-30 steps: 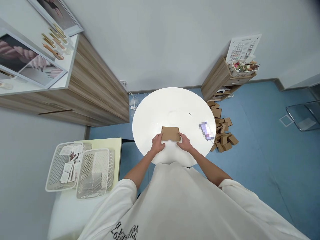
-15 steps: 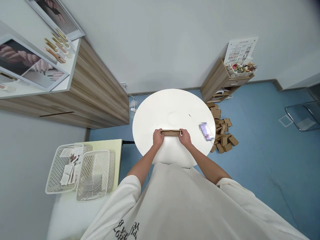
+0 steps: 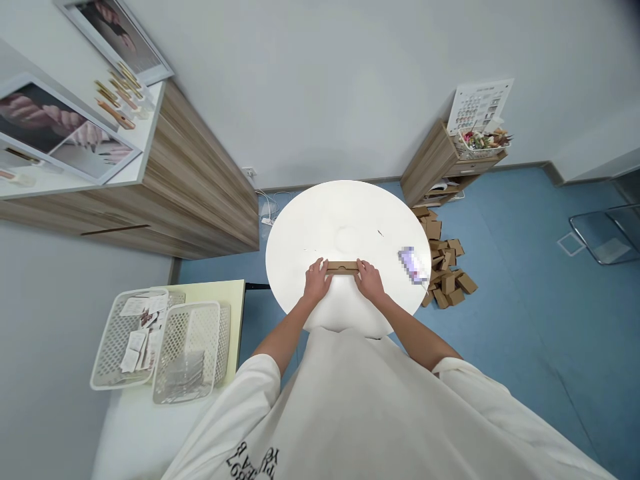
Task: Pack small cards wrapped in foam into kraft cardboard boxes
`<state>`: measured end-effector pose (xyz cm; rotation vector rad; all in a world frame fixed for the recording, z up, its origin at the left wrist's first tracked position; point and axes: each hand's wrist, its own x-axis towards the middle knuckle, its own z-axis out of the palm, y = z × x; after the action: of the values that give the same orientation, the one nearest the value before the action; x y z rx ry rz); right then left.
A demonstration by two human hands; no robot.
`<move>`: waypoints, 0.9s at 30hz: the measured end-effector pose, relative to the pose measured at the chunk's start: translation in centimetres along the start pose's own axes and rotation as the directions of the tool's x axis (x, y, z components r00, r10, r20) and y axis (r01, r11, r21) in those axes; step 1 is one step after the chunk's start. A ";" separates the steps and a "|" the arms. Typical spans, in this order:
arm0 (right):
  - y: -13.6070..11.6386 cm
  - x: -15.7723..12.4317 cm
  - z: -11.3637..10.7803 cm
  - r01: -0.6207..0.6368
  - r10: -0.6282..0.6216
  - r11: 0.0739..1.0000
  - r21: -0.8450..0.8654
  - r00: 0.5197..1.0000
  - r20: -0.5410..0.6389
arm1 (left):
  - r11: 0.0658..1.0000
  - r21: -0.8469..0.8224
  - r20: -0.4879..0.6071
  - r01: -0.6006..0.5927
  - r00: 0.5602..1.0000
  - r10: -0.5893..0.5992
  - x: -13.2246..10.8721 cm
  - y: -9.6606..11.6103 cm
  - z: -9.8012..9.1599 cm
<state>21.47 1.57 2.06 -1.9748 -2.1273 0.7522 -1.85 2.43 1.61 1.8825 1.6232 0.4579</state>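
Observation:
A small brown cardboard box lies at the near side of the round white table. Its long side faces me, and a little notch shows in the middle of its edge. My left hand grips the box's left end, fingers over the top edge. At the right end my right hand holds it in much the same way. The thumbs are partly hidden against the near side. To the right on the table lies a blurred-out purple item, with a thin dark sliver farther back.
Many brown cardboard boxes are heaped on the blue floor right of the table. White plastic baskets stand on a side table at left. A wooden cabinet rises behind them; a smaller cabinet stands by the wall.
The box's top has closed down; before, its upper edge stood open. My fingers have moved from the box's outer corners onto its top edge, slightly inward.

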 end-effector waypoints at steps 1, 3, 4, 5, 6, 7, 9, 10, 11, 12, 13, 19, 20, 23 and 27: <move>0.2 -0.4 0.3 0.022 -0.022 1.000 -0.020 1.000 0.015 | 0.999 0.035 0.032 -0.025 0.999 0.024 -0.6 -0.2 0.1; 0.5 -1.0 0.9 0.036 -0.034 0.999 -0.041 0.998 0.057 | 0.995 0.086 0.095 -0.050 0.995 0.042 -1.6 -0.5 0.3; 0.5 -1.2 1.1 0.034 -0.031 0.999 -0.041 0.997 0.073 | 0.994 0.099 0.115 -0.052 0.993 0.040 -1.9 -0.6 0.4; 0.5 -1.1 1.1 0.026 -0.023 0.999 -0.033 0.997 0.078 | 0.993 0.105 0.121 -0.045 0.992 0.032 -1.9 -0.6 0.5; 0.5 -1.0 1.1 0.015 -0.014 1.000 -0.018 0.997 0.072 | 0.994 0.100 0.113 -0.033 0.993 0.022 -1.7 -0.5 0.5; 0.4 -0.7 1.0 0.002 -0.002 1.000 0.003 0.999 0.054 | 0.996 0.083 0.097 -0.019 0.995 0.011 -1.4 -0.4 0.4; 0.0 -0.2 0.5 -0.025 0.024 0.998 0.061 1.000 0.015 | 1.000 0.021 0.065 0.022 0.998 -0.023 -0.5 -0.1 0.3; -0.2 -0.1 0.3 -0.037 0.038 0.995 0.094 0.999 0.000 | 0.999 -0.016 0.057 0.051 0.997 -0.050 -0.2 0.0 0.3; -0.4 -0.1 0.2 -0.046 0.048 0.991 0.128 0.999 -0.013 | 0.995 -0.054 0.057 0.085 0.995 -0.082 0.0 0.0 0.4; -0.6 -0.4 0.1 -0.049 0.053 0.986 0.161 0.998 -0.025 | 0.989 -0.094 0.062 0.117 0.992 -0.112 0.0 0.0 0.5; -0.7 -0.8 0.2 -0.048 0.057 0.980 0.192 0.998 -0.041 | 0.980 -0.136 0.067 0.144 0.988 -0.136 -0.3 -0.1 0.6; -0.2 -5.6 3.0 -0.122 0.156 0.925 0.360 0.985 -0.067 | 0.886 -0.433 0.115 0.167 0.985 -0.129 -5.1 -2.0 2.6; -0.1 -6.3 3.6 -0.145 0.174 0.907 0.395 0.984 -0.037 | 0.861 -0.461 0.156 0.213 0.975 -0.157 -5.7 -2.4 2.9; 0.1 -7.7 4.9 -0.216 0.223 0.860 0.462 0.974 0.042 | 0.801 -0.492 0.247 0.341 0.937 -0.247 -6.5 -3.3 3.7; 0.0 -8.3 5.5 -0.271 0.286 0.832 0.485 0.957 0.044 | 0.783 -0.506 0.251 0.361 0.930 -0.267 -6.3 -3.1 3.8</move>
<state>20.14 -7.82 -0.79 -1.9970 -1.4410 1.1620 -3.03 -4.29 -2.49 1.1622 1.4583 0.5328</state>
